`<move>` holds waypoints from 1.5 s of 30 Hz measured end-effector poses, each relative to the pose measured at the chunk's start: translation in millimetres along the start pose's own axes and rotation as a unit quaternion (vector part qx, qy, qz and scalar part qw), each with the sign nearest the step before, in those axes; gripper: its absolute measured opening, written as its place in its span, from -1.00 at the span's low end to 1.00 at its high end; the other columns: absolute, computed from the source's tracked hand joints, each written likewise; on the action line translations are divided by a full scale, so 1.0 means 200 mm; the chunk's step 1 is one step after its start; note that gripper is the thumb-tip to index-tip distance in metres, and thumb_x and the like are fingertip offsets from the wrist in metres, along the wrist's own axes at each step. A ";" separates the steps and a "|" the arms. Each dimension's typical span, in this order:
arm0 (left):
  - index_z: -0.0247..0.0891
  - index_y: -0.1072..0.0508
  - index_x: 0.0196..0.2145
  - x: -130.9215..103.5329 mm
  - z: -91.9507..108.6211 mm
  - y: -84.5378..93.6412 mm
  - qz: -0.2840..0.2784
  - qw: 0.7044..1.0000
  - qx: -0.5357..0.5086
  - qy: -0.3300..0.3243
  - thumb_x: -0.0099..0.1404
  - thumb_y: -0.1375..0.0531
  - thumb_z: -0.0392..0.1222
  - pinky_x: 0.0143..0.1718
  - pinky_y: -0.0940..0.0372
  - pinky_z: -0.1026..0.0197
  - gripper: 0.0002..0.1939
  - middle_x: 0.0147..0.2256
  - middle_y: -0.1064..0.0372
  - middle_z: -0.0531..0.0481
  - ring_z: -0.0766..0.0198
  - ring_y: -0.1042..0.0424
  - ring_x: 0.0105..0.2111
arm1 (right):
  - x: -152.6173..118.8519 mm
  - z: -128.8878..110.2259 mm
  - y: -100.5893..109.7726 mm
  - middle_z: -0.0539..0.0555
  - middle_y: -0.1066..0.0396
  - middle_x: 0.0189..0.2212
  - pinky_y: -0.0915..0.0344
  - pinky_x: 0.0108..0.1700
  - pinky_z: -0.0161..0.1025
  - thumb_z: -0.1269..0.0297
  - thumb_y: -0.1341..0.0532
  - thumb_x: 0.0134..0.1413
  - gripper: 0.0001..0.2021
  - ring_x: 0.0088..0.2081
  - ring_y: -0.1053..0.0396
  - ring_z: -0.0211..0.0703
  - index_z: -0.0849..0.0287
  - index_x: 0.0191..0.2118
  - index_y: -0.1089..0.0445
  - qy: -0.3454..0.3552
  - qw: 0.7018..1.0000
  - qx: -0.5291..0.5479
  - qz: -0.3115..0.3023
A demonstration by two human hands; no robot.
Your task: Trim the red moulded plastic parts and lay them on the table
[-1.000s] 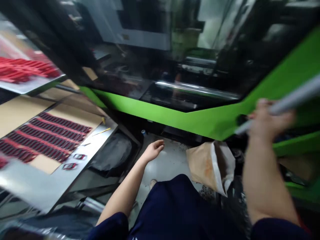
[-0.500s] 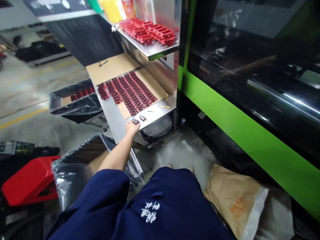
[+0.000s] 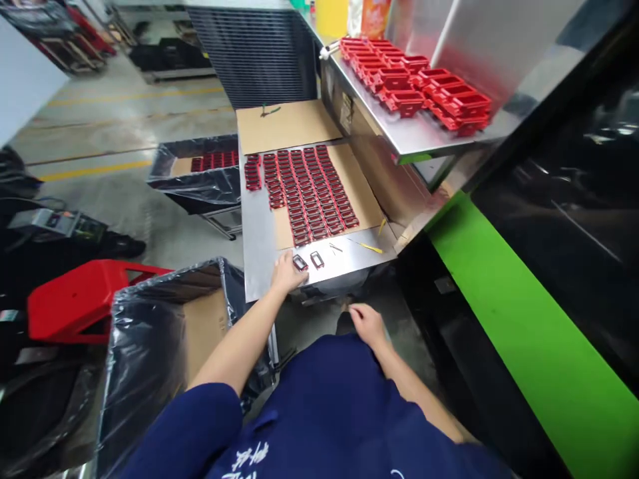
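My left hand is at the front edge of the metal table, its fingers closed on a small red-and-black rectangular frame. Just right of it, a similar loose frame lies flat on the table. My right hand hangs in front of my body, below the table edge, with its fingers curled together; what they hold, if anything, is hidden. Beyond my left hand, rows of red-and-black frames lie side by side on cardboard.
A yellow-handled tool and a small dark tool lie near the table front. Red parts are stacked on the raised shelf. Lined bins and a red stool stand left; a green-and-black machine stands right.
My right hand has come into view in front of my body. My left hand stays at the frame by the table edge. The view has turned left and moved closer to the table.
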State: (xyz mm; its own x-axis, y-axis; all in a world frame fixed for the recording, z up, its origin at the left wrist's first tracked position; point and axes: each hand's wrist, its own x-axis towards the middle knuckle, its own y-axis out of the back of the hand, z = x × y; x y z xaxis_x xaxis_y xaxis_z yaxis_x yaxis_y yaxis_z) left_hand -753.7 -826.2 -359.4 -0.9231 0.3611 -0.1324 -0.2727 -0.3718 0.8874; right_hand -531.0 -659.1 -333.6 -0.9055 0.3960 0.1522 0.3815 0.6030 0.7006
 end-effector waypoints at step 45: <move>-0.18 -0.19 0.26 -0.04 0.07 0.74 -0.059 0.900 -0.388 -0.191 0.14 -0.37 -0.16 0.19 -0.33 -0.06 -0.22 0.15 -0.34 -0.21 0.00 -0.42 0.10 | 0.84 -0.61 0.16 0.23 -0.32 0.13 -0.44 -0.02 -0.11 0.19 -0.35 0.08 -0.76 -0.10 -0.47 -0.03 0.22 -0.18 -0.53 -0.037 0.771 0.512 -0.376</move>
State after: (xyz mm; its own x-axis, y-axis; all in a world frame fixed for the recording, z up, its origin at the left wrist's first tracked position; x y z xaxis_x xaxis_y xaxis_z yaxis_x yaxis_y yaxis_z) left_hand -782.7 -872.1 -220.0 -0.7546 0.6503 0.0881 -0.6072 -0.7428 0.2820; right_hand -693.9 -658.5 -200.6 -0.9439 -0.3164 -0.0951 -0.2652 0.8972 -0.3530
